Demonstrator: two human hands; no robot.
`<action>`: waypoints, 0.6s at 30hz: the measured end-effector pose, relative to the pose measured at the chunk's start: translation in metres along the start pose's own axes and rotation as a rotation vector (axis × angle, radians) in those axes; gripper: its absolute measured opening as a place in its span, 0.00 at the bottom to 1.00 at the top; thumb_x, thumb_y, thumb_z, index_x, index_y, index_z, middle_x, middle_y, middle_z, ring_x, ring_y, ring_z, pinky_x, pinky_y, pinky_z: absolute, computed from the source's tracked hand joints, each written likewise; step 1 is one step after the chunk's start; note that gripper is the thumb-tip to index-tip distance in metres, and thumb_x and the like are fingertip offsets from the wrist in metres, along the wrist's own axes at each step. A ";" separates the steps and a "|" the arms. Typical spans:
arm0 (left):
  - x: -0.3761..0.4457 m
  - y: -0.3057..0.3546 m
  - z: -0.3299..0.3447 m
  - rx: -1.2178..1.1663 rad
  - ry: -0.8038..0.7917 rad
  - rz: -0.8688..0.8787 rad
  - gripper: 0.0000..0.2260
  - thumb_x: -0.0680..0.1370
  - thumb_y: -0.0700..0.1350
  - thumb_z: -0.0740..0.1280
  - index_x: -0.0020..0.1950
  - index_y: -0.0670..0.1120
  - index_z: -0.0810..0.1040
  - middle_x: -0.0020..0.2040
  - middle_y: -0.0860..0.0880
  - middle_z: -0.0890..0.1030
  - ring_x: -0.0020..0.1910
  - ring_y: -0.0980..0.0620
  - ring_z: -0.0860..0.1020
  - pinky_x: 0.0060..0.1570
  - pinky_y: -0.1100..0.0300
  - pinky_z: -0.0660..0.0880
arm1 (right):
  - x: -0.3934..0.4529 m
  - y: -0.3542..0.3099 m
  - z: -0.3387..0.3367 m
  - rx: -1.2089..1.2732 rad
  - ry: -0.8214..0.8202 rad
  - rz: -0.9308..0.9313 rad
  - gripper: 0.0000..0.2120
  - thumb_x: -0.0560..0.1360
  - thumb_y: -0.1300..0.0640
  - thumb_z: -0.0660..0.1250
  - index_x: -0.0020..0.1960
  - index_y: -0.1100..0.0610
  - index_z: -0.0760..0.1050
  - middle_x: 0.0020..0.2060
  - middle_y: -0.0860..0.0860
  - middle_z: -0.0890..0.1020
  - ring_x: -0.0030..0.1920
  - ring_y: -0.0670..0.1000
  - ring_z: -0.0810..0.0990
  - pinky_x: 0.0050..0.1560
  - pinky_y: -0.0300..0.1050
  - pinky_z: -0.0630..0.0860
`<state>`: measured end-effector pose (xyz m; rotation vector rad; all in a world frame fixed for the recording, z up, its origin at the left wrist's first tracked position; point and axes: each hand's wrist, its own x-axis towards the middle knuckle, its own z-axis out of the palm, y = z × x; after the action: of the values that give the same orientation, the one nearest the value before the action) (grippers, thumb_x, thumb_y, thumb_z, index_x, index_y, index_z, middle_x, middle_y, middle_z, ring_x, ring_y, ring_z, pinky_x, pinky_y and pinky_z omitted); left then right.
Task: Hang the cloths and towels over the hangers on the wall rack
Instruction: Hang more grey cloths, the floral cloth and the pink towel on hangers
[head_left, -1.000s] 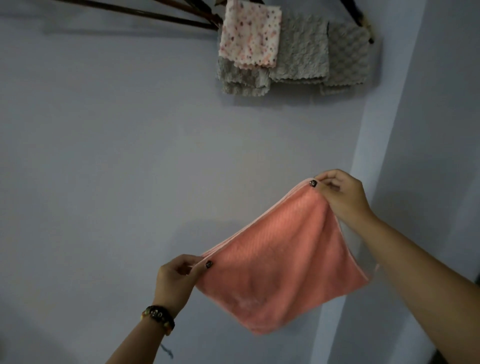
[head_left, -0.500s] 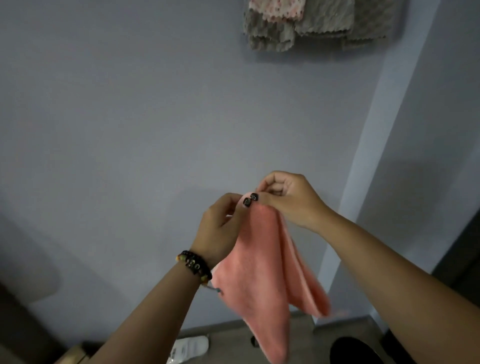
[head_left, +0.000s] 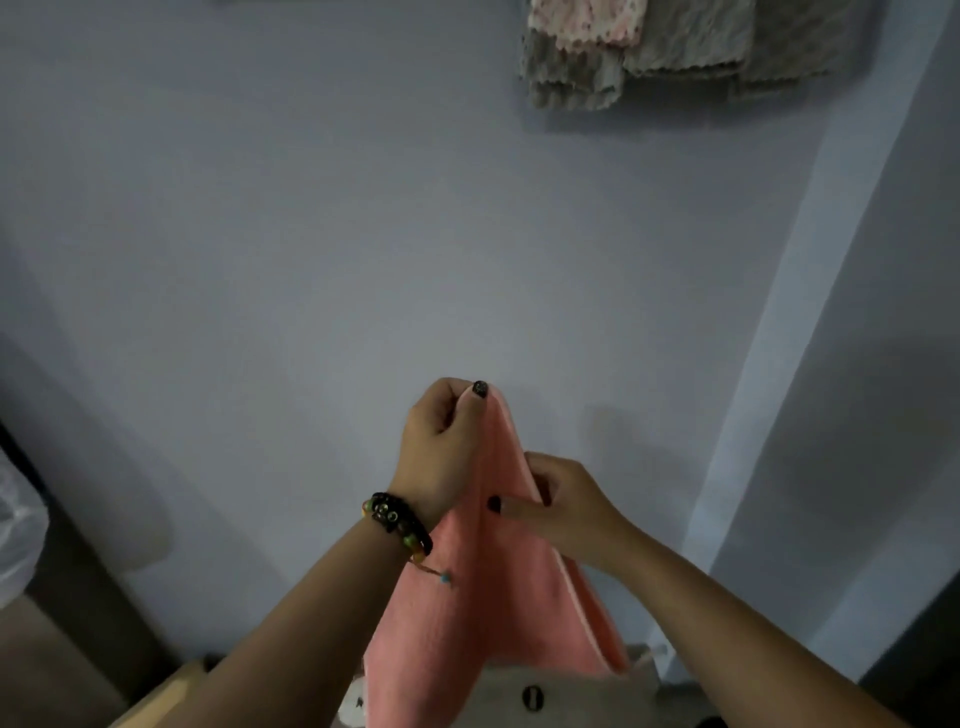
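Pink towel (head_left: 498, 597) hangs folded before the wall (head_left: 260, 260), below the rack's cloths. Left hand (head_left: 441, 447) pinches its top corner; right hand (head_left: 561, 506) pinches its edge lower down. Grey cloths (head_left: 691, 41) and a floral cloth (head_left: 587, 21) hang at upper right.

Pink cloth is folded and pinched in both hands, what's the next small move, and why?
Probably lift the pink cloth up and right toward the hung cloths. The left hand pinches its top corners, the right hand pinches the fold lower down, and it hangs well below them.
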<state>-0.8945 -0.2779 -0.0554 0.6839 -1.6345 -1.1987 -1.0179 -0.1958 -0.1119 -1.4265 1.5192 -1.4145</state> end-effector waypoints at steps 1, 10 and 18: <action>0.007 0.004 0.000 -0.015 0.028 -0.013 0.09 0.81 0.44 0.62 0.43 0.44 0.76 0.36 0.49 0.76 0.34 0.56 0.73 0.36 0.60 0.73 | 0.004 0.003 -0.001 -0.023 -0.009 0.025 0.06 0.72 0.62 0.73 0.49 0.54 0.81 0.42 0.50 0.86 0.42 0.51 0.85 0.44 0.46 0.81; 0.067 0.003 -0.029 0.168 0.369 0.048 0.10 0.81 0.49 0.59 0.45 0.46 0.74 0.38 0.51 0.75 0.36 0.54 0.72 0.38 0.57 0.72 | 0.054 0.028 -0.094 -0.550 0.048 0.069 0.05 0.73 0.54 0.72 0.43 0.56 0.81 0.34 0.51 0.81 0.33 0.44 0.75 0.36 0.38 0.68; 0.079 -0.030 -0.081 0.202 0.534 0.008 0.10 0.81 0.50 0.62 0.46 0.45 0.75 0.38 0.53 0.75 0.37 0.57 0.72 0.38 0.61 0.69 | 0.088 -0.002 -0.162 -0.684 0.139 -0.011 0.08 0.72 0.53 0.73 0.36 0.55 0.81 0.29 0.47 0.79 0.31 0.44 0.74 0.34 0.35 0.67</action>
<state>-0.8531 -0.3872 -0.0501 1.0244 -1.3071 -0.7593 -1.1878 -0.2332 -0.0516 -1.7383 2.2225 -1.0515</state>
